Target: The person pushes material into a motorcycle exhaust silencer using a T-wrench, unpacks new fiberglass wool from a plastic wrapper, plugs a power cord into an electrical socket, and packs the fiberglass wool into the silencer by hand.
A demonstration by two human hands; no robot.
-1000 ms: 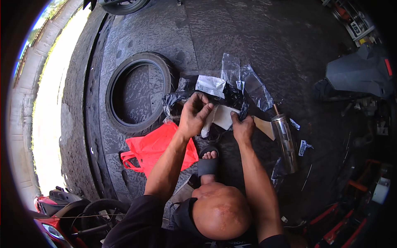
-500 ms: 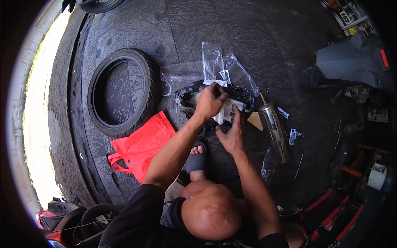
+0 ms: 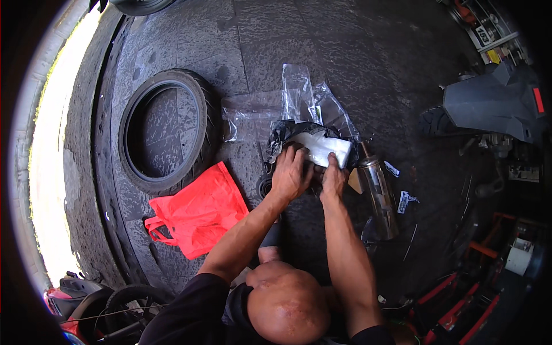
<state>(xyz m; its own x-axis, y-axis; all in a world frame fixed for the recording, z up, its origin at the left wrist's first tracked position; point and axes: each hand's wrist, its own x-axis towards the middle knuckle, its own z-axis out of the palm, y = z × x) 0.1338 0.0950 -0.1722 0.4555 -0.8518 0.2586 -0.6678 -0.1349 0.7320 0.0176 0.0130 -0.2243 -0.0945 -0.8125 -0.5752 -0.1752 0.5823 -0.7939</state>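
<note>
A crumpled black plastic bundle (image 3: 278,134) lies just beyond my knee, with a white, plastic-wrapped packet (image 3: 320,146) in it. My left hand (image 3: 292,174) has its fingers curled over the bundle's near left part, fingertips hidden in the shadow. My right hand (image 3: 332,179) grips the packet's near right edge, thumb on top. Clear plastic bags (image 3: 296,86) lie flat beyond them. To the right, a metal cylinder (image 3: 376,195) with a copper-coloured stem rests near a tan cardboard piece (image 3: 355,181). A dark coiled item (image 3: 264,184) sits left of my left hand, partly hidden.
A loose tyre (image 3: 204,132) and red cloth bag (image 3: 198,210) lie at left. A grey scooter part (image 3: 483,100) stands at right, red metal equipment (image 3: 451,307) at lower right, a red motorbike (image 3: 80,310) at lower left. Small torn scraps (image 3: 405,201) lie right of the cylinder.
Both hands have come closer together and lower in view. The bundle has been bunched up beneath them, the packet showing more on top. My right hand has closed from spread fingers onto the packet.
</note>
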